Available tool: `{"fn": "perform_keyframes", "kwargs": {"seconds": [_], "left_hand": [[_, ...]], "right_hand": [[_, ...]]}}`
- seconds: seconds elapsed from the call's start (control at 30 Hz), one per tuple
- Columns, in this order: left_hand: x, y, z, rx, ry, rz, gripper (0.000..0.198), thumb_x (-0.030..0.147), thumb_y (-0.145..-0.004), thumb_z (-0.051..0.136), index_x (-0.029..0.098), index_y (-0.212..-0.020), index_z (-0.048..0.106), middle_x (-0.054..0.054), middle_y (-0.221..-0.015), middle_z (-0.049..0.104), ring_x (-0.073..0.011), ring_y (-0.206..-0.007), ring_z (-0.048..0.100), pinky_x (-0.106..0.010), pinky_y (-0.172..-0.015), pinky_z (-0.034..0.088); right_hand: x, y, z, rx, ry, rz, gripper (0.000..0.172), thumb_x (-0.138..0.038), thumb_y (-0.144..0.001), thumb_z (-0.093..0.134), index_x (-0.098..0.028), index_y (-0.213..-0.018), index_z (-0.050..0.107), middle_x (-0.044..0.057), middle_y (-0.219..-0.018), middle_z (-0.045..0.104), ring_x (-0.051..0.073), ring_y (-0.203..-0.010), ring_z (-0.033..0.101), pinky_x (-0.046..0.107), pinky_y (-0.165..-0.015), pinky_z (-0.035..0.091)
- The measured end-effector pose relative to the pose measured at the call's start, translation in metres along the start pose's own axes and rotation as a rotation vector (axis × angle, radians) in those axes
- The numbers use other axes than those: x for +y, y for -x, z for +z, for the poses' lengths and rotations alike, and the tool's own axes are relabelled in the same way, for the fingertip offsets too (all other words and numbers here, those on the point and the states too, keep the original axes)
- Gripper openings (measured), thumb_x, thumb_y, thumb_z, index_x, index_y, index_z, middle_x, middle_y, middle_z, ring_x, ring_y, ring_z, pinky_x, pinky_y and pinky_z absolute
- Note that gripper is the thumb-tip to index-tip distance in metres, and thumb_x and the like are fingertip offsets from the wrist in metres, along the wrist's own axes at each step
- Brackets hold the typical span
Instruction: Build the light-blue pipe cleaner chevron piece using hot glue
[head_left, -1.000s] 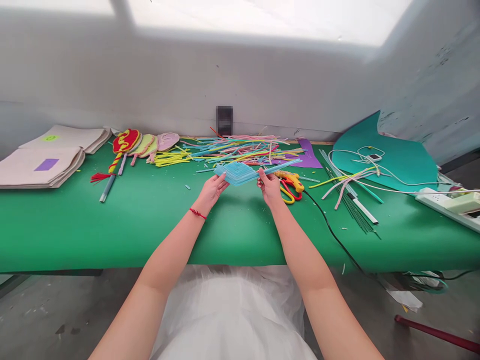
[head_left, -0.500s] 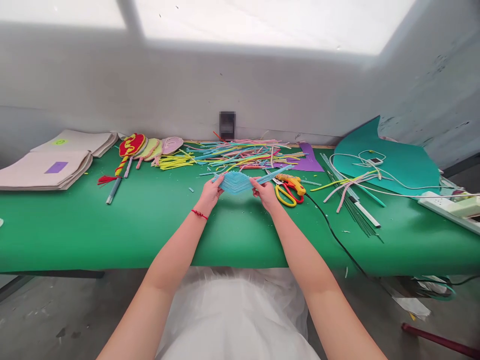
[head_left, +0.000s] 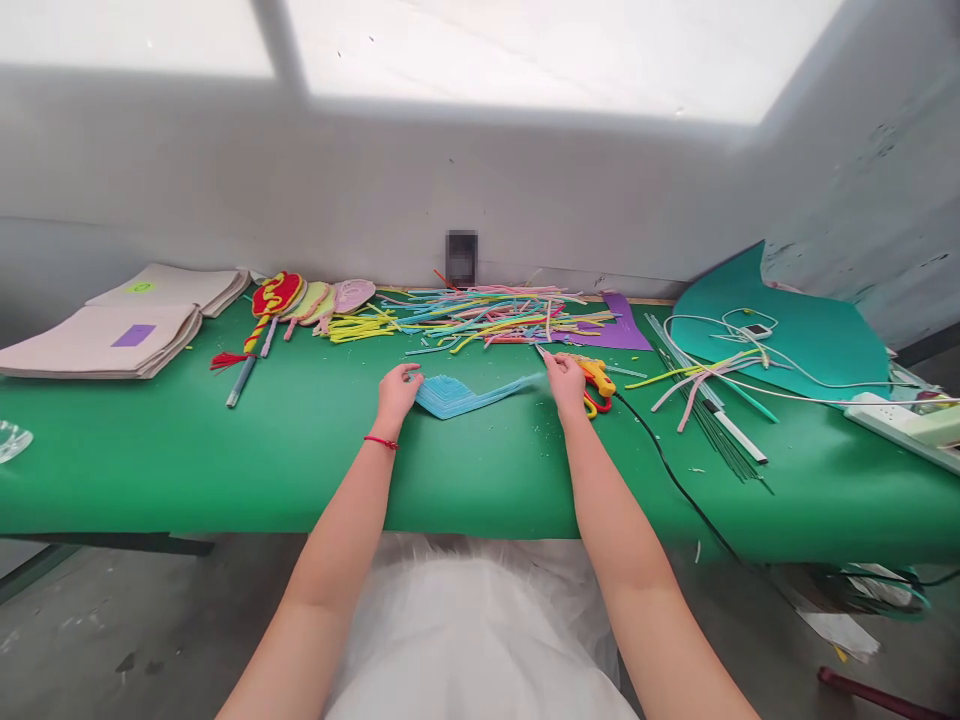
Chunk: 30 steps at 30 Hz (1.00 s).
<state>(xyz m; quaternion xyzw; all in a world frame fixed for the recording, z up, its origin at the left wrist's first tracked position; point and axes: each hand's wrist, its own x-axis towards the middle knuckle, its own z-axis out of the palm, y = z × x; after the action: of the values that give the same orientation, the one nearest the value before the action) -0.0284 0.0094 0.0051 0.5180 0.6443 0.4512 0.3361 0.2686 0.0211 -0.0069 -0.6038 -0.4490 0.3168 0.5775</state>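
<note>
A light blue pipe-cleaner piece (head_left: 444,398) lies low over the green table, its rows nested into a pointed, leaf-like shape. From its right side a tail of pipe cleaners stretches toward my right hand. The curled fingers of my left hand (head_left: 399,393) pinch its left corner. My right hand (head_left: 566,382) is closed on scissors (head_left: 597,406); a grey pointed tip sticks out past the fingertips, and part of the handles shows behind the hand. A yellow hot glue gun (head_left: 600,376) lies directly beside that hand.
Loose coloured pipe cleaners (head_left: 495,318) are heaped at the back, near purple paper (head_left: 626,325). Finished fan-like pieces (head_left: 277,293) and stacked pale sheets (head_left: 97,340) lie left. A black cord (head_left: 660,450) runs off the front edge. A power strip (head_left: 889,415) stands right.
My right hand has let go of the blue piece and moved right onto the scissors. The blue piece has come down toward the table, and my left hand has shifted left with it.
</note>
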Motion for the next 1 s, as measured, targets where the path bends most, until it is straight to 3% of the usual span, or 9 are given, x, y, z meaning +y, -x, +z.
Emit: {"fn": "perform_keyframes", "kwargs": {"seconds": [0.1, 0.2, 0.27, 0.33, 0.43, 0.63, 0.8, 0.9, 1.0], "left_hand": [[0.005, 0.011, 0.008, 0.135, -0.316, 0.286, 0.041, 0.03, -0.089, 0.047, 0.015, -0.126, 0.057, -0.016, -0.136, 0.053, -0.0284, -0.131, 0.043, -0.046, -0.113, 0.024], [0.009, 0.021, 0.025, -0.028, -0.496, 0.449, 0.051, 0.035, -0.093, 0.038, 0.016, -0.14, 0.042, -0.013, -0.152, 0.033, -0.026, -0.144, 0.021, -0.047, -0.118, 0.003], [0.007, 0.026, 0.036, -0.191, -0.594, 0.406, 0.058, 0.04, -0.093, 0.037, 0.015, -0.145, 0.034, -0.012, -0.156, 0.024, -0.0268, -0.145, 0.016, -0.049, -0.117, 0.001], [0.002, 0.028, 0.044, -0.291, -0.68, 0.364, 0.062, 0.043, -0.093, 0.035, 0.014, -0.147, 0.03, -0.013, -0.157, 0.018, -0.0272, -0.146, 0.014, -0.05, -0.117, 0.0], [-0.005, 0.029, 0.048, -0.331, -0.765, 0.349, 0.063, 0.043, -0.093, 0.035, 0.013, -0.147, 0.03, -0.014, -0.157, 0.017, -0.0279, -0.146, 0.013, -0.05, -0.117, 0.0], [-0.006, 0.029, 0.047, -0.241, -0.774, 0.42, 0.063, 0.045, -0.093, 0.034, 0.016, -0.148, 0.029, -0.012, -0.157, 0.018, -0.0278, -0.146, 0.014, -0.05, -0.117, -0.003], [-0.006, 0.029, 0.048, -0.303, -0.792, 0.374, 0.063, 0.045, -0.092, 0.036, 0.014, -0.147, 0.032, -0.014, -0.156, 0.021, -0.0287, -0.145, 0.016, -0.051, -0.117, 0.003], [-0.006, 0.03, 0.048, -0.277, -0.784, 0.407, 0.062, 0.047, -0.093, 0.035, 0.017, -0.147, 0.031, -0.013, -0.157, 0.02, -0.0279, -0.145, 0.015, -0.051, -0.117, 0.002], [-0.006, 0.031, 0.047, -0.326, -0.804, 0.391, 0.061, 0.048, -0.093, 0.035, 0.018, -0.146, 0.033, -0.013, -0.156, 0.021, -0.028, -0.145, 0.015, -0.051, -0.116, 0.005]], "right_hand": [[-0.001, 0.001, -0.004, 0.156, 0.183, -0.041, 0.023, -0.043, -0.081, 0.059, -0.019, -0.085, 0.058, -0.005, -0.056, 0.043, 0.013, -0.061, 0.041, 0.026, -0.062, 0.034], [-0.007, 0.012, 0.009, 0.151, 0.337, -0.176, 0.024, -0.037, -0.087, 0.053, -0.018, -0.097, 0.062, 0.002, -0.074, 0.057, 0.018, -0.078, 0.051, 0.03, -0.077, 0.039], [-0.009, 0.022, 0.026, 0.024, 0.536, -0.404, 0.032, -0.036, -0.091, 0.046, -0.017, -0.111, 0.062, 0.011, -0.102, 0.063, 0.023, -0.101, 0.054, 0.035, -0.091, 0.039], [-0.006, 0.033, 0.045, -0.13, 0.69, -0.556, 0.039, -0.036, -0.094, 0.039, -0.019, -0.125, 0.058, 0.013, -0.13, 0.054, 0.026, -0.123, 0.045, 0.04, -0.102, 0.034], [0.004, 0.046, 0.068, -0.311, 0.87, -0.597, 0.045, -0.037, -0.096, 0.037, -0.023, -0.137, 0.049, 0.008, -0.152, 0.033, 0.029, -0.141, 0.023, 0.049, -0.112, 0.023], [0.019, 0.048, 0.074, -0.394, 0.989, -0.527, 0.052, -0.044, -0.097, 0.032, -0.028, -0.146, 0.035, 0.006, -0.157, 0.02, 0.03, -0.145, 0.013, 0.055, -0.114, 0.016], [0.019, 0.045, 0.071, -0.445, 0.984, -0.49, 0.05, -0.044, -0.097, 0.031, -0.028, -0.144, 0.039, 0.006, -0.156, 0.024, 0.028, -0.145, 0.015, 0.053, -0.115, 0.016], [0.015, 0.042, 0.068, -0.407, 0.915, -0.5, 0.05, -0.039, -0.097, 0.031, -0.025, -0.144, 0.039, 0.007, -0.156, 0.024, 0.027, -0.145, 0.016, 0.053, -0.114, 0.019], [0.008, 0.031, 0.053, -0.288, 0.832, -0.509, 0.047, -0.021, -0.094, 0.03, -0.019, -0.138, 0.047, 0.01, -0.152, 0.032, 0.025, -0.142, 0.023, 0.048, -0.113, 0.024]]}}
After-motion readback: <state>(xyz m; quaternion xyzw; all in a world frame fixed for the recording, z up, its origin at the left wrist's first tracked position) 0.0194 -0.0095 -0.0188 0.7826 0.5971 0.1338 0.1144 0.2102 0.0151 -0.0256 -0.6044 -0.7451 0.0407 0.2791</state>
